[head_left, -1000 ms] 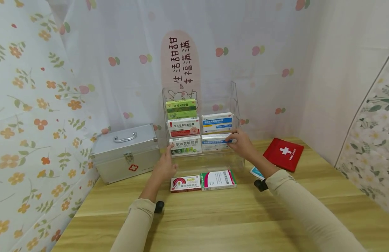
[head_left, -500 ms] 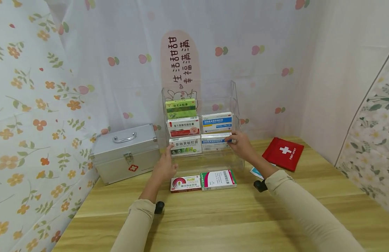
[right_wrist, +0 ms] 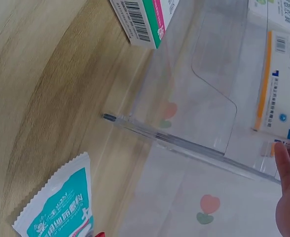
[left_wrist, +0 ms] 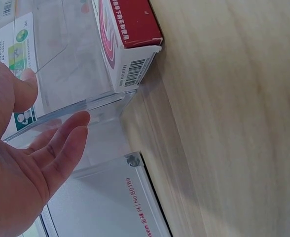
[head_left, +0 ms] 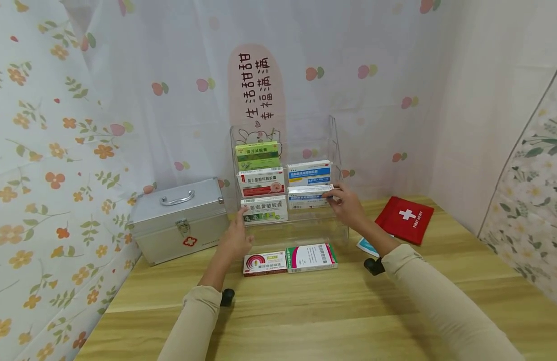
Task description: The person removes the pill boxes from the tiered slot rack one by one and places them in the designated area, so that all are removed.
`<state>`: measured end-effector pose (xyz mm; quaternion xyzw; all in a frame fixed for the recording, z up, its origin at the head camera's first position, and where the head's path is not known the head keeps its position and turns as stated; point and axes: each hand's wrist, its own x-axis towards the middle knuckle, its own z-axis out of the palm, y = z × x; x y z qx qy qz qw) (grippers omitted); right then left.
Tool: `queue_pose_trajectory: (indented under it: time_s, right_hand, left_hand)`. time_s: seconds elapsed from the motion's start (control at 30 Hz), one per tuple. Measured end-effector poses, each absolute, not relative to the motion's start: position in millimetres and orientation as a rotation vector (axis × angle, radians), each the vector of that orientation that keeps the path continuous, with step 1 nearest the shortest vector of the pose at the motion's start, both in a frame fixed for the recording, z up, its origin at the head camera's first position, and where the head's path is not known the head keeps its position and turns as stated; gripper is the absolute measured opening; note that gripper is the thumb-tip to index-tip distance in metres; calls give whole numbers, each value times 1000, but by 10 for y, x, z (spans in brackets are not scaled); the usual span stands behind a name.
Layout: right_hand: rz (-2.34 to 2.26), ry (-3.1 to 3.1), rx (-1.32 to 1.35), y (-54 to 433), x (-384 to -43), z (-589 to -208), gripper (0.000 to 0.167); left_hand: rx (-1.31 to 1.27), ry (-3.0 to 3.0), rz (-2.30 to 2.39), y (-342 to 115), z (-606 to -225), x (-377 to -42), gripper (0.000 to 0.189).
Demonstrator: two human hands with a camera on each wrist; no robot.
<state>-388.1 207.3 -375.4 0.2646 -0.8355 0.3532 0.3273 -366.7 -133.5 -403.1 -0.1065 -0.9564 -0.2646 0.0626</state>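
Silver case (head_left: 170, 239) left of left hand (head_left: 234, 240), fingers loosely spread at clear rack (head_left: 314, 233); red pouch (head_left: 400, 221) right of right hand (head_left: 348, 206), which pinches blue-white box (head_left: 307, 197) extending leftward.

Boxes (head_left: 261, 182) in rack (head_left: 301, 231), case (head_left: 161, 234) at left

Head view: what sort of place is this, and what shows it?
Perhaps a table staged as a medicine counter: a clear rack holds medicine boxes, a silver case stands beside it, and a red pouch reads FIRST AID.
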Motion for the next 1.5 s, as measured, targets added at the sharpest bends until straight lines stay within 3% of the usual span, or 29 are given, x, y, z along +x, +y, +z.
queue_pose_trajectory:
  time_s: [0.9,1.5]
  right_hand:
    - [1051,-1974,695,2259,-3658,-3627,23]
    - [1403,-1989,578,2468,-3075,-3731,32]
  left_hand:
    - [-321,-2871,-835,-1335,-4026,-3657,94]
    - [-330,-2876,-815,-1342,-4028,-3658,92]
